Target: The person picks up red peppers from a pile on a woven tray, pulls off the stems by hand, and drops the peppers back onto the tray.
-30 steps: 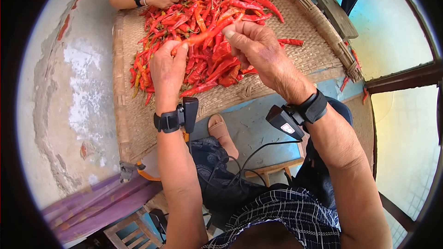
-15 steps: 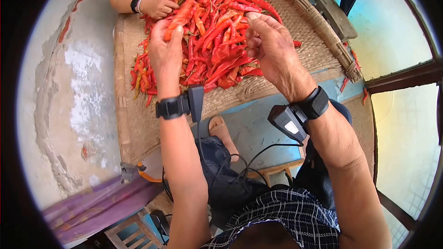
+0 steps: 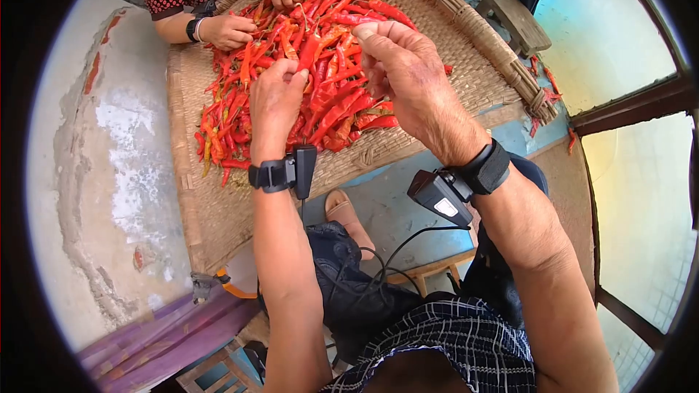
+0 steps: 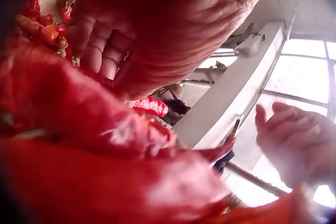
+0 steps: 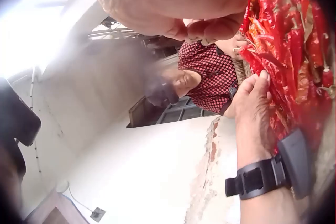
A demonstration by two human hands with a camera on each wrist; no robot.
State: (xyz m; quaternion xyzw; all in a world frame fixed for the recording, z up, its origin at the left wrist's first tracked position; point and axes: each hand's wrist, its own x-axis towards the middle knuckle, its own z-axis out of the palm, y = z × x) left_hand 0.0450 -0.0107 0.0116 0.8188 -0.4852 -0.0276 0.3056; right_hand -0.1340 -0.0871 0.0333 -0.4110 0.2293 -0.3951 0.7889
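- The red chili peppers (image 3: 331, 94) lie heaped on the far half of the woven tray (image 3: 211, 196).
- My left hand (image 3: 275, 105) rests on the near left of the heap, its fingers curled down into the peppers.
- My right hand (image 3: 400, 69) hovers above the heap's right side with its fingers curled. I cannot tell whether it pinches anything.
- Another person's hand (image 3: 227, 30) touches the heap's far left edge.
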